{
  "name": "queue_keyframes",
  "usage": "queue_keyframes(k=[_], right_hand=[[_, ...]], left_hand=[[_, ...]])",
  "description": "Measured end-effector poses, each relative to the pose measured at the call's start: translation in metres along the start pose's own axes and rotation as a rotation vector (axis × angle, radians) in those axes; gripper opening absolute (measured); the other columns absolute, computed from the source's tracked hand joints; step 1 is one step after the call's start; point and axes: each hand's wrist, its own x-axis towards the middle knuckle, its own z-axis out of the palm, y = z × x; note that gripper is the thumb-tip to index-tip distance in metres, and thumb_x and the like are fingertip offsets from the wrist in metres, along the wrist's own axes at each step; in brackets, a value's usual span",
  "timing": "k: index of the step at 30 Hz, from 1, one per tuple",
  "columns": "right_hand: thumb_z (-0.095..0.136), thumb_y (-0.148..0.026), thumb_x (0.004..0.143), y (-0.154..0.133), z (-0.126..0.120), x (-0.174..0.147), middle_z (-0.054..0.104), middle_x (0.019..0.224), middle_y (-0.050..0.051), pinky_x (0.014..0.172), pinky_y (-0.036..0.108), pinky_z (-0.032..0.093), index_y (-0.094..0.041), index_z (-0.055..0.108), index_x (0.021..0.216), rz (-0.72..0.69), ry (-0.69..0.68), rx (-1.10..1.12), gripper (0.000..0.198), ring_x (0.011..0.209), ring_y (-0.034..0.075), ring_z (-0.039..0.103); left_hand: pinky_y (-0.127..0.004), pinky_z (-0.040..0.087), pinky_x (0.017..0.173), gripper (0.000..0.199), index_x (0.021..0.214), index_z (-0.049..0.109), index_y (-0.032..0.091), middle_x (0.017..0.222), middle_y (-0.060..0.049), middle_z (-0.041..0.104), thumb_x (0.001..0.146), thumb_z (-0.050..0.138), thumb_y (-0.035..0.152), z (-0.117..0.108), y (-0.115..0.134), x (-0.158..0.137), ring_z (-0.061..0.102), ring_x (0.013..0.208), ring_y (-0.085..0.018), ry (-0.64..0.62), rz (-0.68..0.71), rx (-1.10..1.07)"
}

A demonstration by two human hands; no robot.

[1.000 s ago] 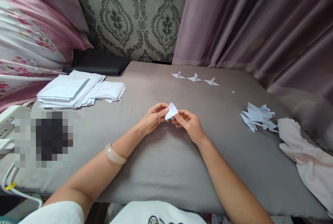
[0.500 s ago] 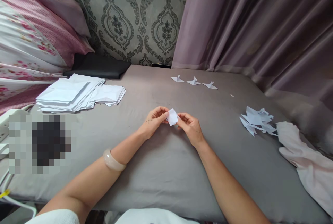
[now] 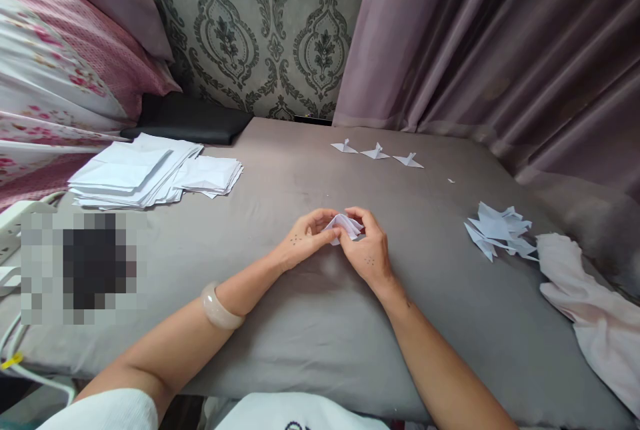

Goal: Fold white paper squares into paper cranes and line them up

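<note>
A small piece of folded white paper (image 3: 345, 224) is held up between my two hands, just above the grey-covered table (image 3: 300, 323). My left hand (image 3: 309, 238) is closed on its left side, the thumb pressing the near edge. On the other side my right hand (image 3: 369, 243) grips it, with its thumb beside the left thumb and its fingers curled behind. The paper is partly opened out, with creases and layers showing. Part of it is hidden by my fingers and thumbs.
Three folded paper birds (image 3: 375, 151) stand in a row at the back. A pile of folded paper pieces (image 3: 501, 229) lies right, by a pale cloth (image 3: 575, 283). Stacks of white paper (image 3: 125, 173) and a black folder-like item (image 3: 190, 118) are left, near a power strip (image 3: 17, 223).
The paper has gone from a flat diamond to a spread, creased shape. My right hand has turned and come closer to the left, its thumb now on the near edge.
</note>
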Motion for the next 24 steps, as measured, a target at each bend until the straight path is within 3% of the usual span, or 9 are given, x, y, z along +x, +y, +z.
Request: queue_keyframes(k=[4, 7, 10, 14, 19, 22, 24], right_hand=[[0.067, -0.025, 0.074, -0.001, 0.001, 0.0, 0.057, 0.099, 0.006, 0.063, 0.027, 0.05, -0.021, 0.052, 0.103, -0.058, 0.118, -0.07, 0.033, 0.079, 0.015, 0.059], [0.068, -0.028, 0.074, -0.004, 0.002, -0.002, 0.057, 0.085, 0.0, 0.059, 0.026, 0.048, -0.022, 0.048, 0.094, -0.014, 0.156, -0.096, 0.029, 0.066, 0.012, 0.056], [0.066, -0.029, 0.078, -0.006, 0.006, -0.006, 0.06, 0.075, -0.003, 0.056, 0.025, 0.047, -0.023, 0.046, 0.088, 0.035, 0.12, -0.045, 0.022, 0.059, 0.011, 0.058], [0.061, -0.026, 0.082, -0.002, 0.009, -0.008, 0.067, 0.083, 0.0, 0.059, 0.025, 0.05, -0.022, 0.051, 0.093, 0.029, 0.097, -0.006, 0.015, 0.063, 0.012, 0.062], [0.054, -0.021, 0.085, 0.003, 0.004, -0.004, 0.068, 0.093, 0.003, 0.066, 0.027, 0.052, -0.023, 0.06, 0.104, -0.111, 0.079, -0.095, 0.02, 0.069, 0.013, 0.061], [0.05, -0.021, 0.088, 0.0, 0.001, -0.001, 0.067, 0.091, 0.004, 0.069, 0.027, 0.052, -0.022, 0.065, 0.098, -0.17, 0.029, -0.074, 0.019, 0.073, 0.013, 0.061], [0.05, -0.025, 0.088, -0.002, 0.0, 0.0, 0.067, 0.088, 0.004, 0.067, 0.026, 0.051, -0.022, 0.066, 0.09, -0.126, -0.002, -0.038, 0.016, 0.073, 0.014, 0.061]], left_hand=[[-0.028, 0.045, 0.081, 0.026, 0.099, 0.06, 0.015, 0.095, -0.005, 0.065, 0.081, 0.063, 0.034, -0.004, -0.003, 0.004, 0.06, 0.088, -0.016, 0.149, 0.011, 0.009], [-0.026, 0.044, 0.078, 0.025, 0.098, 0.057, 0.016, 0.094, -0.004, 0.064, 0.081, 0.062, 0.033, -0.006, -0.006, 0.006, 0.058, 0.086, -0.015, 0.187, 0.054, -0.045], [-0.026, 0.044, 0.08, 0.026, 0.1, 0.055, 0.017, 0.097, -0.003, 0.064, 0.081, 0.063, 0.034, -0.004, -0.008, 0.005, 0.058, 0.088, -0.015, 0.189, 0.078, -0.081], [-0.025, 0.043, 0.082, 0.028, 0.105, 0.058, 0.018, 0.099, -0.003, 0.065, 0.082, 0.063, 0.033, -0.003, -0.007, 0.004, 0.058, 0.09, -0.015, 0.132, 0.064, -0.047], [-0.028, 0.047, 0.079, 0.031, 0.098, 0.064, 0.015, 0.091, -0.004, 0.068, 0.072, 0.071, 0.029, -0.01, -0.01, 0.008, 0.062, 0.085, -0.018, 0.245, 0.007, -0.181], [-0.031, 0.049, 0.08, 0.033, 0.097, 0.065, 0.014, 0.088, -0.005, 0.068, 0.068, 0.076, 0.026, -0.016, -0.011, 0.01, 0.063, 0.084, -0.018, 0.268, -0.026, -0.241], [-0.033, 0.05, 0.08, 0.036, 0.098, 0.065, 0.014, 0.087, -0.005, 0.069, 0.067, 0.078, 0.027, -0.019, -0.01, 0.01, 0.064, 0.083, -0.018, 0.258, -0.044, -0.267]])
